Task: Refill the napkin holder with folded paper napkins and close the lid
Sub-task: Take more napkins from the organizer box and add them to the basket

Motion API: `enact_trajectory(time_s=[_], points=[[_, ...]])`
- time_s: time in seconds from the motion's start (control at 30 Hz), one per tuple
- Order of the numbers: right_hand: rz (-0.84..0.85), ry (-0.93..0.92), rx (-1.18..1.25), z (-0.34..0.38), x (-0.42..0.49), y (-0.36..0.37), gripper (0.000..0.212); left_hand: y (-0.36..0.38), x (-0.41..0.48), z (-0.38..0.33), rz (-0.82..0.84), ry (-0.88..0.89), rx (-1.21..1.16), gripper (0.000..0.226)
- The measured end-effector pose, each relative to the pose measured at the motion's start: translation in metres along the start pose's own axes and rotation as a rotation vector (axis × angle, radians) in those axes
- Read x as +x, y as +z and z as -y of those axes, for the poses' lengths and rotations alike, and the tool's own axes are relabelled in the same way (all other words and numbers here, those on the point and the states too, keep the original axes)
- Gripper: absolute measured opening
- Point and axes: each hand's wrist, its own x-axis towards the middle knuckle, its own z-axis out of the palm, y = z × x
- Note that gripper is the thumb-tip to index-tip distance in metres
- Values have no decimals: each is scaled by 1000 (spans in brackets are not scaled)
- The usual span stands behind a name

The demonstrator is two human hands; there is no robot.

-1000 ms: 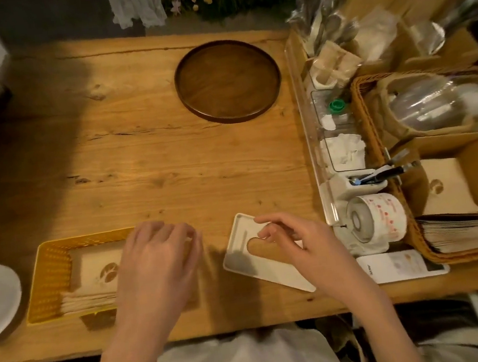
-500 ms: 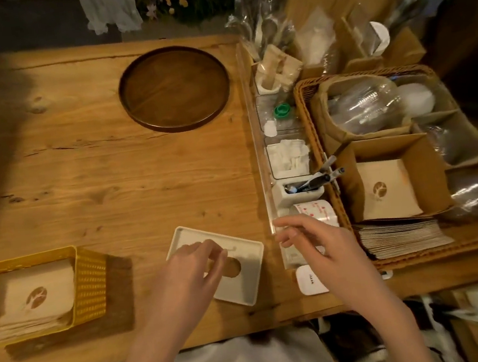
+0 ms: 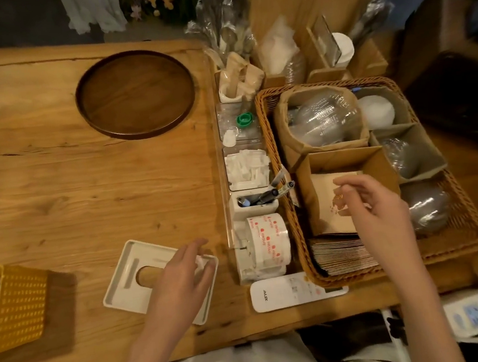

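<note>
Wooden table (image 3: 85, 198): plank top, knotted grain, one long crack along the far side. Far centre-left, a round dark wooden tray (image 3: 135, 94) lies flat. At the near left, a yellow perforated basket (image 3: 19, 307), partly cut off by the frame. Near centre, a white lid (image 3: 126, 300) with an oval cut-out lies flat, askew to the table edge. To its right a clear organiser (image 3: 242, 138) runs near to far, with a tape dispenser (image 3: 269, 246) at its near end. A white remote control (image 3: 277, 294) lies at the near edge. A wicker basket (image 3: 462, 238) occupies the right side, just beside the organiser; cardboard boxes (image 3: 310, 3) stand beyond it
</note>
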Motion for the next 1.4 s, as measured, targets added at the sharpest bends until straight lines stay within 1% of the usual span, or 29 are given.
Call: enact_trajectory(time_s=[0.1,0.17,0.33,0.43,0.5,0.57,0.67,0.73,0.87,1.13,1.23,1.3,1.4], points=[[6,-13,-84,-4,17,5,17,4,4,1,-12,-9,13,40],[54,4,-125,-6,27,11,17,7,8,3,-10,-13,16,40],[224,130,-282,-10,44,31,21,11,13,6,11,-20,44,41],[291,186,-387,-16,52,41,27,13,14,8,20,-29,90,42],[317,230,-405,-20,57,45,28,14,14,9,23,-26,104,42],[308,256,-416,-23,60,47,28,15,14,10,17,-17,98,41],[248,265,-450,-26,63,49,26,17,14,10,8,-5,95,41],[221,276,-448,-27,63,49,31,18,15,10,1,14,106,42],[221,309,-452,-29,65,46,45,20,16,11,-1,30,129,42],[191,288,-470,-34,66,49,59,25,17,12,-13,38,184,42],[205,234,-457,-34,65,46,55,26,17,12,-18,33,193,42],[249,170,-445,-34,63,42,50,27,16,10,-23,35,217,41],[302,129,-450,-35,63,40,46,28,16,10,-24,37,251,39]])
